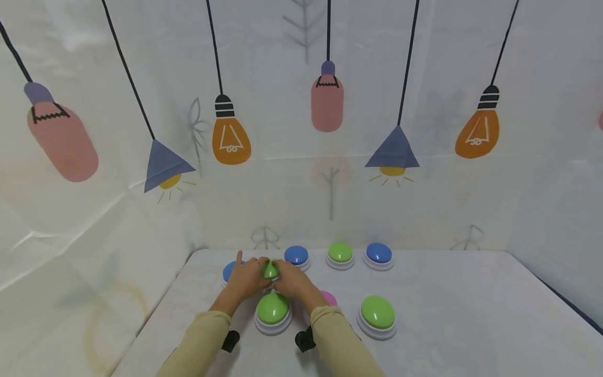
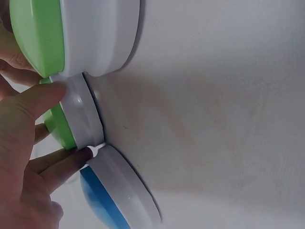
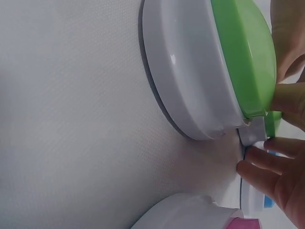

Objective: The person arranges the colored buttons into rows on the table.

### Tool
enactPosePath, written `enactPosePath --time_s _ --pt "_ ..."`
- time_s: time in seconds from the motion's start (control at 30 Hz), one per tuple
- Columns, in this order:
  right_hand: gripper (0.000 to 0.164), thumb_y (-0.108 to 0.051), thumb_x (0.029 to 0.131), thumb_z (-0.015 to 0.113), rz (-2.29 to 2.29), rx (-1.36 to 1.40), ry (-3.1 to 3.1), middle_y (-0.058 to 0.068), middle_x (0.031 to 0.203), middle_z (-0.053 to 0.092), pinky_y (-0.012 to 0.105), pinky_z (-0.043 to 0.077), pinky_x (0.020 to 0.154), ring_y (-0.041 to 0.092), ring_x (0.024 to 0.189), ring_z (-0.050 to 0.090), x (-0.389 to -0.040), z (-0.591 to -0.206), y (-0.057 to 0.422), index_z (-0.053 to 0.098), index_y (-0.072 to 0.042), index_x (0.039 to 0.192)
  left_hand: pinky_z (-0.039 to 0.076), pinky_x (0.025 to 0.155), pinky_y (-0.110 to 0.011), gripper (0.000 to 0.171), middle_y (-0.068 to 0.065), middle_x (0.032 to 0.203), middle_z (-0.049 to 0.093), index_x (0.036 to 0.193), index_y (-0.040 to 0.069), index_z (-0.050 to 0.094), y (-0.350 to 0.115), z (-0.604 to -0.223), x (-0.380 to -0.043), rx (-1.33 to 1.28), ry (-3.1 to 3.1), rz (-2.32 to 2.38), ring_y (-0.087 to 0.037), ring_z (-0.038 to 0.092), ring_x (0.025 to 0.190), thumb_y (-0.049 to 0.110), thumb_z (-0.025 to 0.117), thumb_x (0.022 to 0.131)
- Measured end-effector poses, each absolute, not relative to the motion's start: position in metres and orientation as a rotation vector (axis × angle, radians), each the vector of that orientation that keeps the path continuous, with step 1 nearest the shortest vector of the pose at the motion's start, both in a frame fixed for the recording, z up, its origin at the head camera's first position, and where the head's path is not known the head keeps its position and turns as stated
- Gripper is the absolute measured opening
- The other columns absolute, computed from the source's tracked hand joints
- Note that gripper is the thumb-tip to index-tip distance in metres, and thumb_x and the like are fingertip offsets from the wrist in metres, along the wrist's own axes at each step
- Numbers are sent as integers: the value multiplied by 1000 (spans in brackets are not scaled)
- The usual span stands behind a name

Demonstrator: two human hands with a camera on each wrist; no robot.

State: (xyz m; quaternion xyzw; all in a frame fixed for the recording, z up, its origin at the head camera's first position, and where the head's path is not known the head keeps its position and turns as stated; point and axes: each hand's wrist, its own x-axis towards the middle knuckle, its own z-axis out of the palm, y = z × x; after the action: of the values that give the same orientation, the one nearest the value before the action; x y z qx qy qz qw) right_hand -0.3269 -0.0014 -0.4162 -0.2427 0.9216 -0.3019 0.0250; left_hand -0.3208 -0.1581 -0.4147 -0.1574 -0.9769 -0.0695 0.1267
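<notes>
Both hands hold a green push button with a white base, one from each side. My left hand has its thumb on the white base and its fingers round the far side, close to a blue button. From the right, my right hand grips the same button, its fingertips low beside the base in the right wrist view. A larger-looking green button sits just in front, between the forearms. A pink button is partly hidden by the right forearm.
Along the back of the white table stand a blue button, a green button and another blue button. One more green button is right of the right arm. White lamp-printed cloth encloses the table behind and at the sides.
</notes>
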Motion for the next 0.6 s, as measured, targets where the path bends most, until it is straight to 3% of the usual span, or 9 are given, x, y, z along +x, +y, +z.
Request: enactPosePath --time_s 0.6 --pt "54 -4 86 70 -1058 -747 2820 18 134 59 50 42 107 35 124 56 -333 -415 8 52 1 136 31 114 -54 49 -19 105 69 122 1 67 -160 -414 -324 -465 -2848 -361 -38 63 109 31 77 85"
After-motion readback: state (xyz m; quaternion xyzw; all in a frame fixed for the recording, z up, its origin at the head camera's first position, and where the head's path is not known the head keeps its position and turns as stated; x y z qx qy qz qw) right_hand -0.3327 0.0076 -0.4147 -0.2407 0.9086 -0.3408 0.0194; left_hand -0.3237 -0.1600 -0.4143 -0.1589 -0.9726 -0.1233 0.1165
